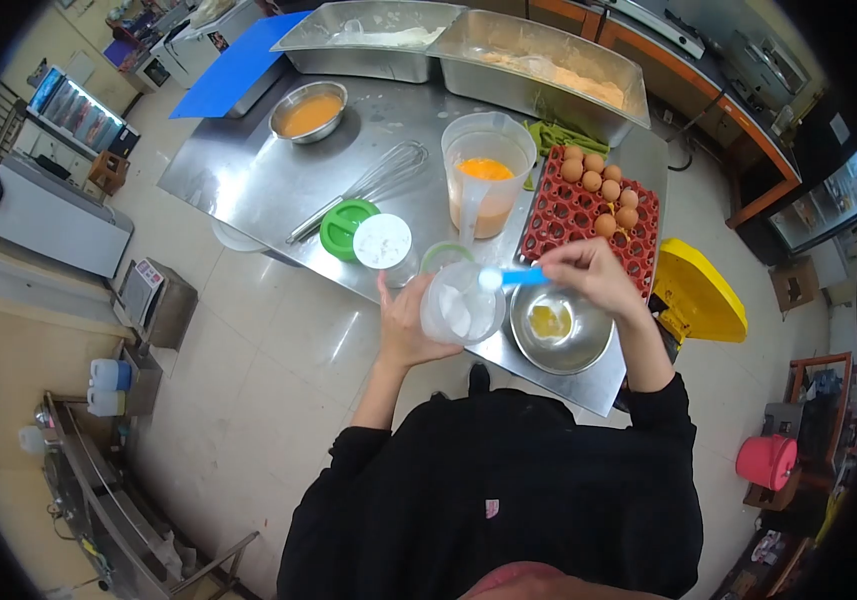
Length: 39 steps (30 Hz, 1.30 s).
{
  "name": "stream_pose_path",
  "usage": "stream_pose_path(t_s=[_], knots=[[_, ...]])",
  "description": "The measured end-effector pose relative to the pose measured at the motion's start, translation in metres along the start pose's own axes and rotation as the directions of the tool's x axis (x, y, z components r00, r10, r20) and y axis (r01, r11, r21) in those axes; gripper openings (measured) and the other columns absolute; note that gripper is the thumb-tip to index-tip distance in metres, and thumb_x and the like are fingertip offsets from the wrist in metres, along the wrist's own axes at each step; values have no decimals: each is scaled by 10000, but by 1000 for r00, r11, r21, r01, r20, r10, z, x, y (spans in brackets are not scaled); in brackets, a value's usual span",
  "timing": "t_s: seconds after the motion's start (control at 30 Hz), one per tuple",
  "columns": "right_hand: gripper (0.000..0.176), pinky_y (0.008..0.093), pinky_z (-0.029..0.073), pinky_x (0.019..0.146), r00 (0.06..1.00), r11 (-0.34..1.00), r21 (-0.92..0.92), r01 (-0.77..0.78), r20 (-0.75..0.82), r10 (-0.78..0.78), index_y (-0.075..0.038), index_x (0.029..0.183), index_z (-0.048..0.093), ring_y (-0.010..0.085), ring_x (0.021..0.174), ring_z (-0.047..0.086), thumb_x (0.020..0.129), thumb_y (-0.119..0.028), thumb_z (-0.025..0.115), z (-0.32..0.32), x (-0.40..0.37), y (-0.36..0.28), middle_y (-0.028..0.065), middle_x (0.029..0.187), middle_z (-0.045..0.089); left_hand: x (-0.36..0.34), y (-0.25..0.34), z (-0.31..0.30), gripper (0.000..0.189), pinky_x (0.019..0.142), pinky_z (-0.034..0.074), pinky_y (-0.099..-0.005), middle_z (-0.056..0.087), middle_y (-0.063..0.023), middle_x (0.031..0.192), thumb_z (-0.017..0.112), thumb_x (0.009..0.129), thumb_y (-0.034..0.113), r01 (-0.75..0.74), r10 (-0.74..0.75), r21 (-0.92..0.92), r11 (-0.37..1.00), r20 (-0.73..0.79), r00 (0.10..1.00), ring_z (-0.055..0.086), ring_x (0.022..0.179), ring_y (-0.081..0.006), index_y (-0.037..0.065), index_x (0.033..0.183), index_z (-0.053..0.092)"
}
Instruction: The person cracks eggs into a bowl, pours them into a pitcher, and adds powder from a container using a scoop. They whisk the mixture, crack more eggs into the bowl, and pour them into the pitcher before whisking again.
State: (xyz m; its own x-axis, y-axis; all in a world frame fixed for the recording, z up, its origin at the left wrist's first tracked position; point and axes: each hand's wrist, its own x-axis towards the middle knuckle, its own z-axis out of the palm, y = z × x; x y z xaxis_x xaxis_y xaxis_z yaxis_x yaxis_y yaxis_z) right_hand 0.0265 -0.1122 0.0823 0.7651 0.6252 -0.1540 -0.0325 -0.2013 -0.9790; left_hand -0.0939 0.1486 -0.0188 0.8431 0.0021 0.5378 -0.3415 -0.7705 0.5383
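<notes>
My left hand [405, 325] is closed around a translucent plastic container [460, 305] with white powder inside, tilted toward the right. Between the fingers of my right hand [593, 275] is a blue measuring spoon [521, 277]; its bowl, heaped with white powder, is at the container's mouth. Below my right hand, a steel mixing bowl [588, 345] holds a little yellow liquid. A clear pitcher [488, 140] with orange-yellow egg stands behind the container. Near my left hand are a white-topped jar [382, 242] and a green lid [346, 228].
A red egg tray [558, 215] with several brown eggs lies at the right. On the steel table [238, 190] are a whisk [373, 180] and a bowl of orange liquid [309, 112]. Deep metal pans [538, 100] line the back. A yellow bin lid [703, 290] juts out beyond the right edge.
</notes>
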Motion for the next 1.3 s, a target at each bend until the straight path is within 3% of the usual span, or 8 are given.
stream_pose_path(t_s=[0.17, 0.23, 0.37, 0.6, 0.77, 0.9, 1.1, 1.3], knots=[[121, 261, 466, 660, 791, 823, -464, 329, -340, -508, 36, 868, 651, 166, 741, 602, 798, -59, 626, -18, 50, -47, 73, 785, 637, -9, 2, 0, 996, 1054, 104, -611, 606, -105, 1094, 841, 392, 452, 39, -39, -13, 999, -2, 999, 603, 1007, -273, 43, 1214, 456], [96, 290, 454, 681, 469, 350, -871, 344, -164, -868, 33, 827, 637, 214, 772, 580, 761, -34, 617, -15, 79, -46, 81, 797, 601, -14, 3, 1, 1001, 1055, 106, -612, 612, -110, 1080, 840, 390, 455, 62, -62, -21, 998, -2, 998, 604, 1003, -277, 38, 1215, 454], [208, 313, 408, 706, 499, -436, -840, 325, 543, -675, 27, 846, 602, 209, 818, 520, 666, -70, 561, -24, 115, -6, 80, 861, 513, -22, 0, -4, 998, 1052, 114, -613, 616, -120, 1062, 830, 398, 461, 70, -70, -20, 997, 5, 998, 608, 985, -277, 25, 1212, 453], [210, 368, 406, 717, 495, 188, -792, 580, 160, -854, -27, 894, 593, 263, 812, 527, 685, -45, 610, 31, 53, -53, 94, 804, 525, -37, -8, 1, 995, 1030, 156, -628, 607, -116, 1061, 818, 411, 462, 148, -148, -15, 989, -20, 989, 603, 982, -276, 12, 1216, 445], [145, 369, 411, 777, 741, 439, -606, 664, 454, -494, -33, 949, 603, 295, 889, 532, 818, -88, 577, 98, 37, -11, 93, 901, 574, -51, -18, 10, 985, 1019, 175, -636, 581, -116, 1114, 818, 412, 464, 170, -172, -61, 984, -43, 984, 586, 1009, -283, 10, 1208, 456], [362, 393, 425, 870, 965, 740, -645, 192, 260, -24, 24, 1126, 492, 368, 1070, 507, 823, -142, 598, 100, 79, -1, 203, 1079, 564, -80, -28, 2, 910, 1053, 177, -573, 589, -121, 1083, 822, 439, 416, 238, -242, -53, 970, -95, 966, 577, 1013, -296, 12, 1181, 484], [853, 468, 386, 966, 847, -139, -874, 466, 486, -216, 69, 1253, 283, 426, 1158, 436, 595, -183, 763, 127, 138, 127, 291, 1264, 398, -124, -28, -20, 863, 1066, 166, -533, 597, -135, 1086, 827, 440, 388, 323, -331, -71, 944, -148, 932, 576, 1022, -299, 9, 1151, 519], [1039, 554, 337, 976, 884, 190, -896, 402, 434, 175, -52, 1350, 237, 434, 1180, 408, 516, -250, 823, 127, 141, 112, 251, 1272, 372, -142, -27, -35, 844, 1074, 188, -470, 606, -145, 1063, 835, 443, 356, 397, -404, -74, 915, -143, 904, 566, 1022, -305, -1, 1139, 518]])
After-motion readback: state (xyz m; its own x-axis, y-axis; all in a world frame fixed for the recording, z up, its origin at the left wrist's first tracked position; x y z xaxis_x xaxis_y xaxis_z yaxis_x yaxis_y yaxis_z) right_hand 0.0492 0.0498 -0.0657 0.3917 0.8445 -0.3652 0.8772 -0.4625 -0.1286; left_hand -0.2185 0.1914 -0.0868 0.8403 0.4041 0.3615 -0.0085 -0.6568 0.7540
